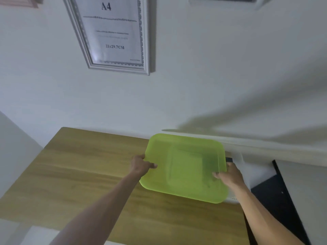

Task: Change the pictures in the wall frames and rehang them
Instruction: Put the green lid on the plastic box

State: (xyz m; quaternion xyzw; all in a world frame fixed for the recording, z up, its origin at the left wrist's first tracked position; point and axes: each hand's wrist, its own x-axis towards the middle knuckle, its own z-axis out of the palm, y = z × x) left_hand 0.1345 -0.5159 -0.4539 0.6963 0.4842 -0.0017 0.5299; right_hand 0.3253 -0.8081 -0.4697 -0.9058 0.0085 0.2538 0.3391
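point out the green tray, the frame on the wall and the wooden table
green tray [184, 167], head view, middle of its flat base
wall frame [113, 32], head view, on the printed sheet behind its glass
wooden table [79, 174], head view, bare top left of the tray

Looks like a plain home room: white painted wall [203, 85], hung silver frame [113, 34] with stock A4 insert, wood-grain tabletop [88, 174].

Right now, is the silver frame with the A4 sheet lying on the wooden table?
No, the silver frame hangs on the wall above the wooden table, still holding its A4 sheet.
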